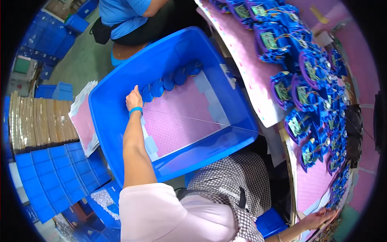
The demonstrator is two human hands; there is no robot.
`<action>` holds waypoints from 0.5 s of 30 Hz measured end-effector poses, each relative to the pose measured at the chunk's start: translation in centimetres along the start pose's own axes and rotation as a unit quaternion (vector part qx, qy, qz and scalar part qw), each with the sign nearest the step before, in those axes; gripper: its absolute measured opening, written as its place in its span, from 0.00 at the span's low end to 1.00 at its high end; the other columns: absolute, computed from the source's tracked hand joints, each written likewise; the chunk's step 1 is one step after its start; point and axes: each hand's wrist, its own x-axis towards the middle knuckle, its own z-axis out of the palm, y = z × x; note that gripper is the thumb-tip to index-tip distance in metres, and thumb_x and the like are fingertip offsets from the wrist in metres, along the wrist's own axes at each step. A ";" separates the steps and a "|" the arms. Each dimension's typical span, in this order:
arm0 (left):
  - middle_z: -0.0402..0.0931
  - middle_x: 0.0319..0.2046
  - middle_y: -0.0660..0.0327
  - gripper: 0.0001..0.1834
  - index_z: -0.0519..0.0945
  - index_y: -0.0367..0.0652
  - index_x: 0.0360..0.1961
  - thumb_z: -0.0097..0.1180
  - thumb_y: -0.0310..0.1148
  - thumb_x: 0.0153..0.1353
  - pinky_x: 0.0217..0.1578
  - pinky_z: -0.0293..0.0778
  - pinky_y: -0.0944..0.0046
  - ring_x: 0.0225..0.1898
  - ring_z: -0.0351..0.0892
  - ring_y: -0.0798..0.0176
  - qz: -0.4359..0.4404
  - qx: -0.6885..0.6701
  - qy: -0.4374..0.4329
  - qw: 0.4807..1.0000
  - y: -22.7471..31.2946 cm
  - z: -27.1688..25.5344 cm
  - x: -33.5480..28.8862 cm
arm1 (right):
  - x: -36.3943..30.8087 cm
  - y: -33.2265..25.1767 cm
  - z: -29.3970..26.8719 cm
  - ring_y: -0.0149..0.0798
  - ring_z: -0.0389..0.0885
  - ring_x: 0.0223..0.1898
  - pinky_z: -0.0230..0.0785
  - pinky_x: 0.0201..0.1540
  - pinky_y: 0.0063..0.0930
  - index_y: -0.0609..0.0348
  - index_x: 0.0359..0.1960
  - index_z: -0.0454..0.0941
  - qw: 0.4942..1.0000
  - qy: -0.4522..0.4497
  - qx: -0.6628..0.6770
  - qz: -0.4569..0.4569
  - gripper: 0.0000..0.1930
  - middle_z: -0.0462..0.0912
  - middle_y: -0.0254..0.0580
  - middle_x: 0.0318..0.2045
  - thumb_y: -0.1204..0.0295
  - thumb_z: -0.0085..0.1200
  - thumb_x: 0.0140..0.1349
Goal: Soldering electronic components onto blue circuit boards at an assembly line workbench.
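My left hand (134, 99), with a blue band at its wrist, reaches into a large blue plastic bin (173, 171). Its fingers are curled at the left end of a row of round blue parts (163, 85); what lies inside them is hidden. Thin dark wires stick up from several of these parts, which stand along the bin's far side on a pink sheet (181, 125). At the lower right, my right hand (321, 218) is beside the workbench edge, fingers stretched out, with nothing visible in them.
Several blue housings with green circuit boards (296, 127) and loose wires crowd the workbench (258, 84) at right. A person in a blue shirt (123, 18) sits beyond the bin. Stacked cardboard (42, 121) and blue crates (52, 173) stand at left. A thin pale strand (193, 118) crosses the bin.
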 end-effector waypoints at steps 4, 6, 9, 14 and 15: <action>0.80 0.39 0.40 0.32 0.83 0.41 0.37 0.34 0.56 0.70 0.44 0.74 0.39 0.43 0.78 0.33 -0.073 0.044 0.023 0.996 -8.1 -0.6 0.2 | 1.1 -0.7 -1.1 0.28 0.68 0.27 0.64 0.30 0.18 0.69 0.54 0.72 0.994 0.013 0.019 0.104 0.20 0.76 0.40 0.36 0.62 0.44 0.73; 0.79 0.40 0.40 0.31 0.83 0.41 0.36 0.36 0.56 0.70 0.45 0.73 0.40 0.45 0.77 0.33 -0.100 0.073 0.014 0.992 -10.7 -0.4 -0.4 | -0.5 -2.6 -0.1 0.57 0.74 0.40 0.66 0.42 0.49 0.73 0.60 0.63 0.931 -0.070 -0.320 -0.162 0.27 0.74 0.59 0.46 0.58 0.40 0.72; 0.80 0.39 0.41 0.29 0.83 0.41 0.38 0.45 0.58 0.66 0.43 0.76 0.41 0.44 0.79 0.35 -0.112 0.132 -0.022 0.985 -14.2 1.1 -0.5 | 0.1 -2.1 -0.7 0.55 0.74 0.39 0.65 0.42 0.49 0.69 0.58 0.66 0.919 -0.074 -0.325 -0.211 0.26 0.75 0.56 0.42 0.57 0.43 0.71; 0.80 0.43 0.42 0.41 0.83 0.36 0.37 0.72 0.64 0.33 0.45 0.77 0.48 0.46 0.80 0.40 -0.107 0.132 -0.167 0.971 -15.1 6.8 1.2 | 2.1 -0.1 -3.0 0.50 0.73 0.39 0.66 0.42 0.42 0.68 0.61 0.64 0.935 -0.099 -0.316 -0.131 0.26 0.75 0.53 0.46 0.60 0.46 0.71; 0.80 0.44 0.41 0.41 0.83 0.33 0.38 0.73 0.62 0.33 0.46 0.77 0.49 0.47 0.81 0.43 -0.108 0.105 -0.199 0.968 -14.5 7.7 1.1 | 2.1 0.2 -3.4 0.47 0.73 0.38 0.66 0.42 0.38 0.67 0.62 0.64 0.948 -0.098 -0.283 -0.105 0.25 0.75 0.51 0.46 0.61 0.45 0.71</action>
